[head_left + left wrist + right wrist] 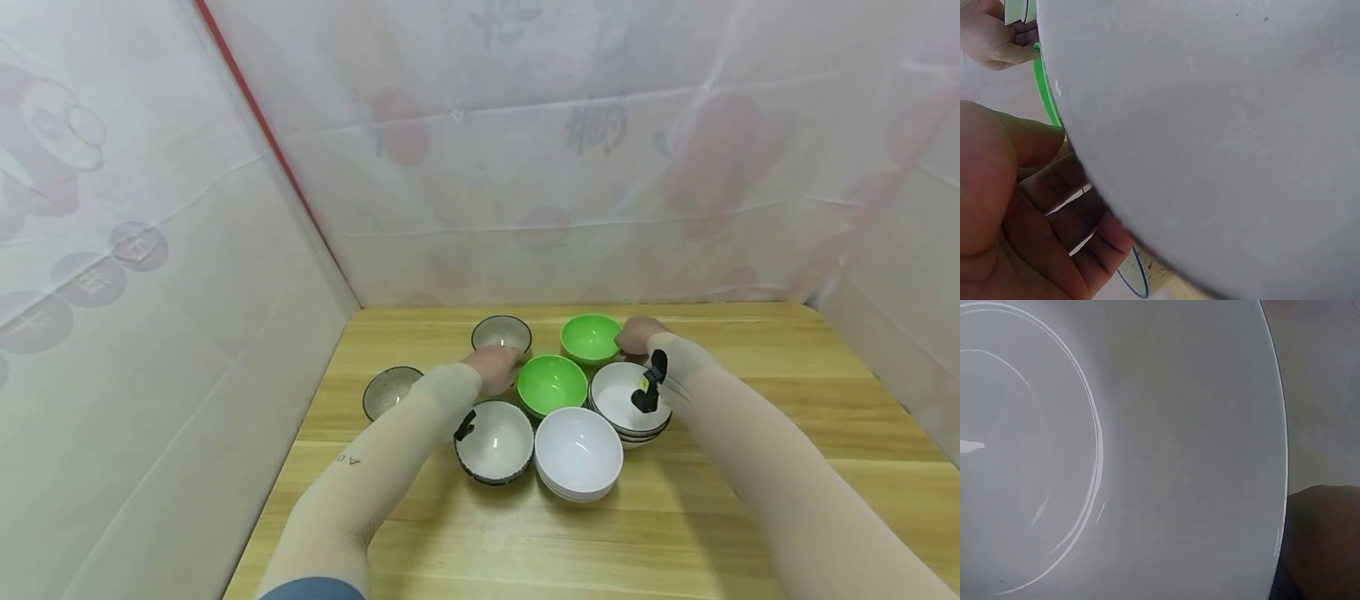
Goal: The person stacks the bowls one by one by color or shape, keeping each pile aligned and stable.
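In the head view, my left hand [495, 369] pinches the left rim of the near green bowl [552, 385]. In the left wrist view, its thumb and curled fingers [1104, 244] show beside a large pale bowl [1210, 144] that hides much of the grip. My right hand [640, 336] holds the right rim of the far green bowl [591, 337]. Below the right wrist sits a stack of white bowls with dark rims [626, 396]. A white bowl's inside [1191, 450] fills most of the right wrist view, and the right fingertips are hidden there.
Nearer on the wooden table [480, 550] are a stack of plain white bowls [579, 452] and a dark-rimmed speckled bowl [495, 443]. Two greyish bowls stand behind and left, one at the back [502, 332], another at the left [390, 390]. Sheeted walls [555, 167] enclose the table's back and sides.
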Action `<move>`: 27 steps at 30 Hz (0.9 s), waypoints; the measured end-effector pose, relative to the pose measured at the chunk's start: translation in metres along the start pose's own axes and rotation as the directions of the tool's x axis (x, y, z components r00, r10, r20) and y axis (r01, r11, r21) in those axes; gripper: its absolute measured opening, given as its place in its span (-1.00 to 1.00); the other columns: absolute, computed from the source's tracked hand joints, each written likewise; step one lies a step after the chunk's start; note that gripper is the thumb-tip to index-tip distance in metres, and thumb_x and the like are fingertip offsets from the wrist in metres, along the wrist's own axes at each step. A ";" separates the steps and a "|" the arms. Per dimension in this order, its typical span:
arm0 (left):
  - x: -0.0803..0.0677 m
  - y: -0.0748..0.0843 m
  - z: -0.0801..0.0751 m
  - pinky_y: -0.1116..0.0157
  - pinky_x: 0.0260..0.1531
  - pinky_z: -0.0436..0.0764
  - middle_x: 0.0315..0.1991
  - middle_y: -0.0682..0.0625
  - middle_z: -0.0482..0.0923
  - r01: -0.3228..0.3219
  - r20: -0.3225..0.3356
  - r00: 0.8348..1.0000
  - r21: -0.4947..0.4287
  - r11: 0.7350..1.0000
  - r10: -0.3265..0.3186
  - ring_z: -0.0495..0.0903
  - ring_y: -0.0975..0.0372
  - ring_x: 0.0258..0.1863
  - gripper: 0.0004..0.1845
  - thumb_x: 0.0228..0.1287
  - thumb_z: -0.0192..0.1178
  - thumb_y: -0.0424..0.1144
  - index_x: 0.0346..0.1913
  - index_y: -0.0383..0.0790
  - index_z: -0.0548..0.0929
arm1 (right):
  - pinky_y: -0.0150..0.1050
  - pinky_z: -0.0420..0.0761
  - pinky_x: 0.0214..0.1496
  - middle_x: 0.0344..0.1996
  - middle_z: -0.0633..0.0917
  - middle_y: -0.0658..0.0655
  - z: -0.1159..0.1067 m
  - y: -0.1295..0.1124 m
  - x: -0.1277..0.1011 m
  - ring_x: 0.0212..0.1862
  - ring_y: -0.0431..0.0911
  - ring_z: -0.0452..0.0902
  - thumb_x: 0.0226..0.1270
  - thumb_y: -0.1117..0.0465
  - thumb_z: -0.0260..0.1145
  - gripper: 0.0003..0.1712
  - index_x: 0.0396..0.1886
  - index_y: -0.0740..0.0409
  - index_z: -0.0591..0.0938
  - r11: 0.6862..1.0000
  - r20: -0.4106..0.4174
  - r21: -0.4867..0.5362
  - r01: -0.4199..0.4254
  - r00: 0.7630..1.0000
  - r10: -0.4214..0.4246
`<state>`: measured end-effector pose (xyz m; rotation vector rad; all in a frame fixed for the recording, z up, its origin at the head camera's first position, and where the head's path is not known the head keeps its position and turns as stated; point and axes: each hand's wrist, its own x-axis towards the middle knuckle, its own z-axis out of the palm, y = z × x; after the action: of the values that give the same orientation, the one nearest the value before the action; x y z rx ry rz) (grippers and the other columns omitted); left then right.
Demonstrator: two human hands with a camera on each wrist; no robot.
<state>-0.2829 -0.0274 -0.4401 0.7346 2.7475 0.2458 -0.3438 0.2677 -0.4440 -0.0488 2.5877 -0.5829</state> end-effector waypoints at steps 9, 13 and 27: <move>-0.009 -0.012 -0.011 0.20 0.16 0.46 0.15 -0.01 0.54 -0.011 -0.021 1.000 -0.049 0.999 0.010 0.50 0.14 0.16 -0.66 0.48 -0.01 -0.18 0.22 -0.16 0.53 | -0.05 0.56 -0.12 -0.52 0.72 0.12 -0.020 0.004 -0.002 -0.42 -0.01 0.68 0.34 0.21 -0.05 -0.64 -0.42 0.28 0.63 0.999 -0.015 0.009 0.038 0.999 -0.038; -0.010 -0.018 -0.020 0.23 0.08 0.52 0.10 -0.03 0.58 -0.018 -0.046 0.999 -0.066 0.998 0.015 0.56 0.15 0.06 -0.63 0.47 0.02 -0.17 0.23 -0.20 0.52 | -0.14 0.55 -0.26 -0.51 0.72 0.13 -0.030 0.005 -0.002 -0.42 -0.01 0.67 0.39 0.20 -0.06 -0.63 -0.41 0.30 0.62 0.997 -0.009 0.055 0.056 0.998 -0.056; -0.011 -0.020 -0.044 0.29 -0.21 0.58 -0.14 -0.05 0.63 -0.124 -0.248 0.965 -0.141 0.982 0.086 0.58 0.22 -0.23 -0.39 0.20 0.30 0.06 0.24 -0.16 0.50 | -0.02 0.53 -0.13 -0.51 0.70 0.14 -0.048 -0.020 -0.038 -0.44 -0.03 0.62 0.37 0.24 -0.05 -0.62 -0.46 0.31 0.63 0.984 -0.081 0.022 0.177 0.981 -0.175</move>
<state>-0.2970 -0.0538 -0.4003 0.8595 2.8734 0.6023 -0.3338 0.2740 -0.3803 -0.2522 2.6678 -0.6991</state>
